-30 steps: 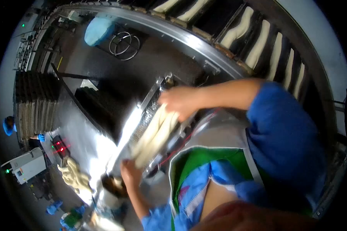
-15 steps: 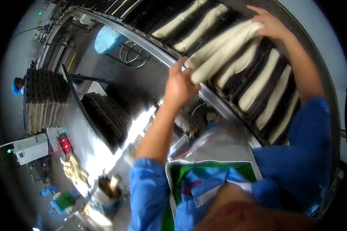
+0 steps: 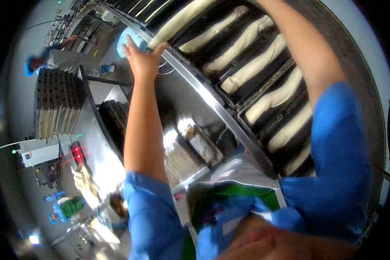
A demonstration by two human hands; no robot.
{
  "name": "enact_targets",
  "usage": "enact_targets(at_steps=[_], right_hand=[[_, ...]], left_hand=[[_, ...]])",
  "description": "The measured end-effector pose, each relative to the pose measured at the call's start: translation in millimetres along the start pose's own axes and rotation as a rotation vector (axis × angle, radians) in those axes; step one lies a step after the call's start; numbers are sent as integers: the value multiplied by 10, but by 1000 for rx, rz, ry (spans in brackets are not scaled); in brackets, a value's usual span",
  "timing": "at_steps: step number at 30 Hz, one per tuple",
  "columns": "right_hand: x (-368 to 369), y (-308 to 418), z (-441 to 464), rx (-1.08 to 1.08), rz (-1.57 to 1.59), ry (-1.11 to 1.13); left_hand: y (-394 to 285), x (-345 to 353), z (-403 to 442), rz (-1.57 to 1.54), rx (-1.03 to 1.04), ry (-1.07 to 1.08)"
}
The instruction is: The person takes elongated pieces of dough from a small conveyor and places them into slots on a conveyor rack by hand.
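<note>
Long pale dough strips lie in the dark slots of baking trays. My left hand is at the near end of a long dough strip, its fingers spread and its thumb beside the strip's end. Whether the thumb touches the dough I cannot tell. At the top edge, only the wrist end of my right hand shows, near that strip's far side; its fingers are out of view. Nearer me, another dough strip lies slightly twisted in its slot, among several others.
A metal rail runs along the trays' near side. To the left stand stacked trays and a shiny metal table with a dough heap. A blue-covered round stool is beyond the rail. Other people are farther off.
My left hand has moved up and left, opening from its hold on dough. My right hand has gone toward the top edge. The view has shifted along the trays, and a person appears at left.
</note>
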State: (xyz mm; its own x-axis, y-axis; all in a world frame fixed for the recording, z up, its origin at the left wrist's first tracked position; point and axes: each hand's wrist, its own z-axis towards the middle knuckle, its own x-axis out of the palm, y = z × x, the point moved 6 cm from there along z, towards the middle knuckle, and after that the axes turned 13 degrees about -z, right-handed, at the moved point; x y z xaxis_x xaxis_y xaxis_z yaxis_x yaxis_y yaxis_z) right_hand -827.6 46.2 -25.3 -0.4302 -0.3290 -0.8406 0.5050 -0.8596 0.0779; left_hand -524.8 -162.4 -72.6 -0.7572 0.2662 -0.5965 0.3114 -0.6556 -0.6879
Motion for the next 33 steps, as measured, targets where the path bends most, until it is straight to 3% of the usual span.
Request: enact_targets(at_steps=[2, 4, 6, 8, 10, 13, 14, 17, 18, 20, 21, 23, 25, 26, 28, 29, 31, 33], right_hand=[[321, 52, -150, 62, 49, -39], [499, 54, -461, -106, 155, -32], [604, -34, -811, -276, 252, -17], [758, -244, -1097, -282, 186, 135], [851, -439, -1325, -354, 291, 156], [525, -382, -1792, -316, 410, 475], [436, -315, -1986, -429, 420, 484], [181, -46, -2452, -580, 319, 822], [240, -17, -2541, -593, 504, 722], [200, 104, -2645, -642, 169, 844], [341, 58, -2662, -650, 292, 667], [349, 136, -2595, -733, 113, 1085], [324, 181, -2515, -786, 176, 1019], [290, 200, -2449, -714, 403, 1053], [205, 434, -2282, -665, 240, 1027], [244, 515, -2193, -640, 162, 954], [161, 779, -1967, -646, 315, 632], [515, 1142, -1789, -700, 376, 449]], left_hand=[[159, -52, -94, 107, 4, 5], [403, -97, -464, 100, 62, 78], [802, -177, -907, 130, -50, 169], [1172, -335, -1416, 219, -244, 253], [1628, -503, -1934, 198, -216, 260], [1934, -782, -2622, 110, -288, 274], [1964, -843, -2757, 147, -337, 313], [2128, -1021, -3106, 86, -503, 353], [2220, -1056, -3205, -12, -618, 342], [2188, -1185, -3284, 44, -613, 363], [2157, -1217, -3279, 103, -600, 369], [2022, -1302, -3269, 206, -567, 378], [2026, -1383, -3325, 218, -521, 370], [2063, -1437, -3362, 221, -530, 367], [2103, -1566, -3499, 184, -432, 293], [2173, -1601, -3593, 40, -512, 257], [2254, -1644, -3747, 121, -594, 253], [2084, -1667, -3781, 81, -682, 230]])
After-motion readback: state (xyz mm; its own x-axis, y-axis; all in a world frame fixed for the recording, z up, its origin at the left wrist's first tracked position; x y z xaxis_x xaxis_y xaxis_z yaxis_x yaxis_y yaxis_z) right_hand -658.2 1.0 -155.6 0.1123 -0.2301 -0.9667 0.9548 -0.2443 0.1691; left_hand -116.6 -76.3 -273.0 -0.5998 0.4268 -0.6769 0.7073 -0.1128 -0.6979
